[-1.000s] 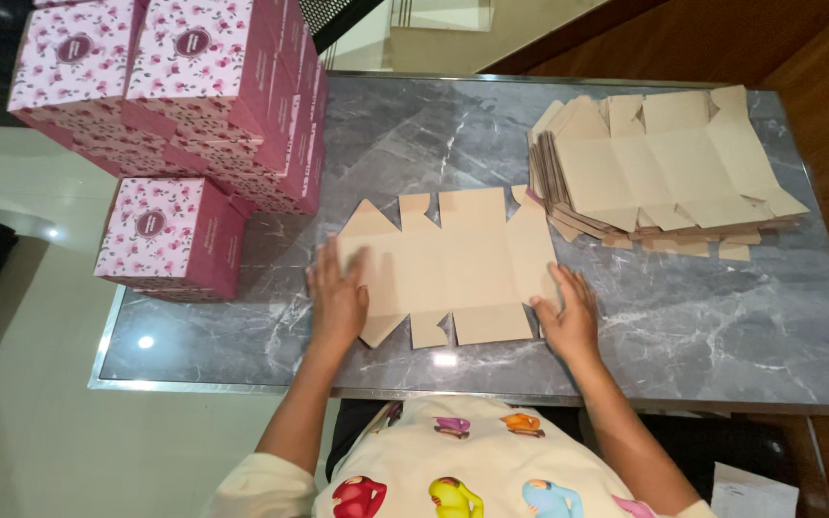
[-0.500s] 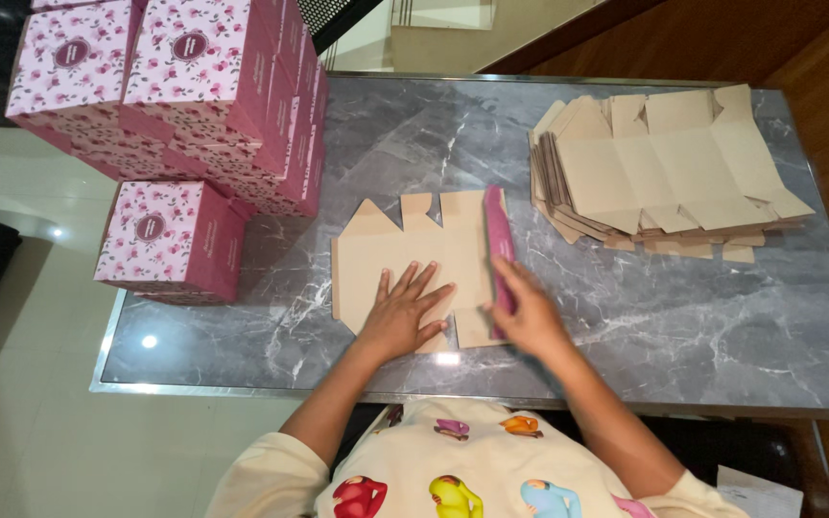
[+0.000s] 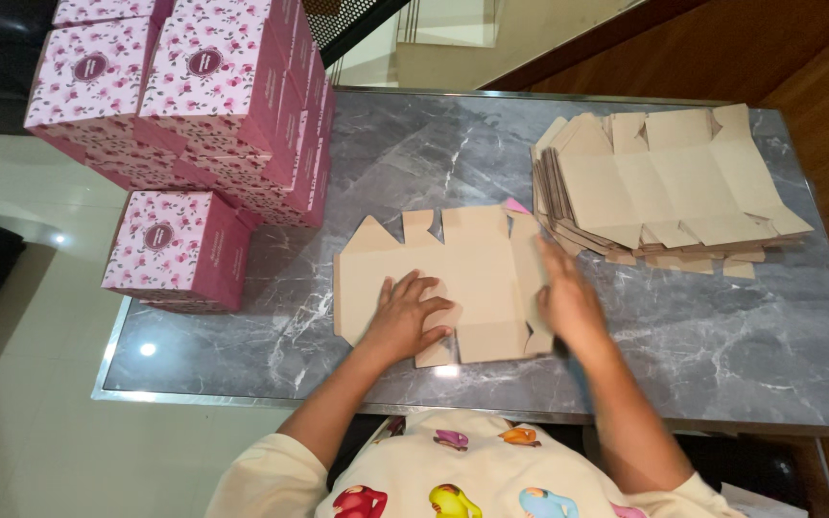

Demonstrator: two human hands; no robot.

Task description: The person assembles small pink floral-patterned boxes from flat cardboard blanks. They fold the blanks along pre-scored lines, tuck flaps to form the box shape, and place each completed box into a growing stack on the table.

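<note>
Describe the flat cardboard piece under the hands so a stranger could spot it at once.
On the grey marble table, look at its middle near the front edge. There lies a single unfolded box blank, plain tan side up, pressed by both hands. Unlike the stack of blanks to its right, it lies alone.

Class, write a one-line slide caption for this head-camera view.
Both hands, left hand and right hand, press a flat cardboard box blank on a marble table.
</note>
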